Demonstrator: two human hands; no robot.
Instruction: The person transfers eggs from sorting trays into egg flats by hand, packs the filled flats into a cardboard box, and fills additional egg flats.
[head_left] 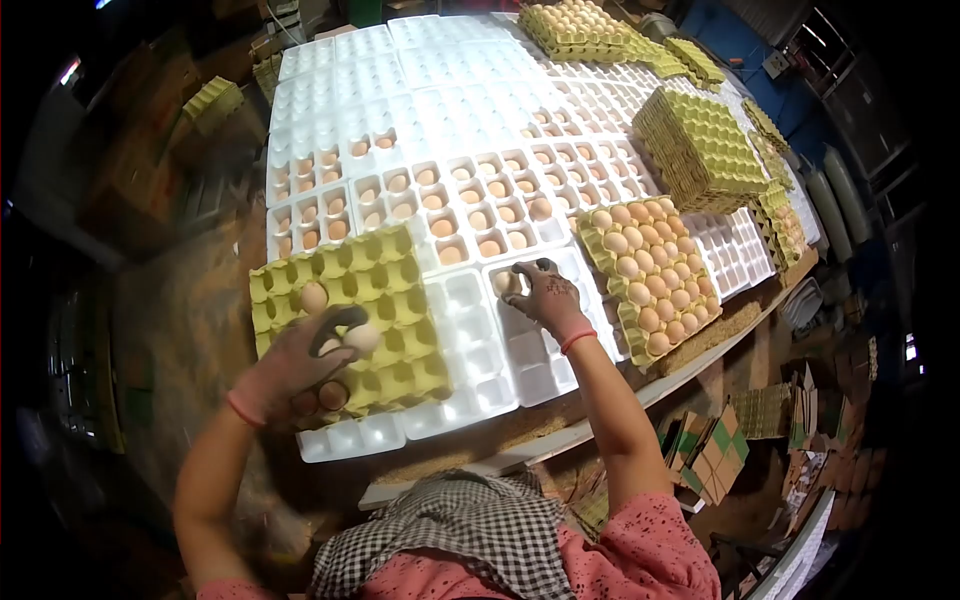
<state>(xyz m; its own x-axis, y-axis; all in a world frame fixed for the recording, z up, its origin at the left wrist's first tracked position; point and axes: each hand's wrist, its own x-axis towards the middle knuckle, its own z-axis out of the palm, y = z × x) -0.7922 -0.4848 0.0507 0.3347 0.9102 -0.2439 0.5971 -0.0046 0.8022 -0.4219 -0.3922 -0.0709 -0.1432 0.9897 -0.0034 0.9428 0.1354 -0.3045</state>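
The gloved left hand [285,365] partly hides brown eggs [332,396] in the yellow-green pulp tray [405,262] — its fingers curl around a pale oval egg [364,340] — while the gloved right hand [550,300] pinches a light-brown egg [504,283] over a white moulded tray [511,352].

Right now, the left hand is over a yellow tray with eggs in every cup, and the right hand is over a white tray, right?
Not quite: the head view shows the yellow tray under the left hand mostly empty; the right hand is over a white tray.
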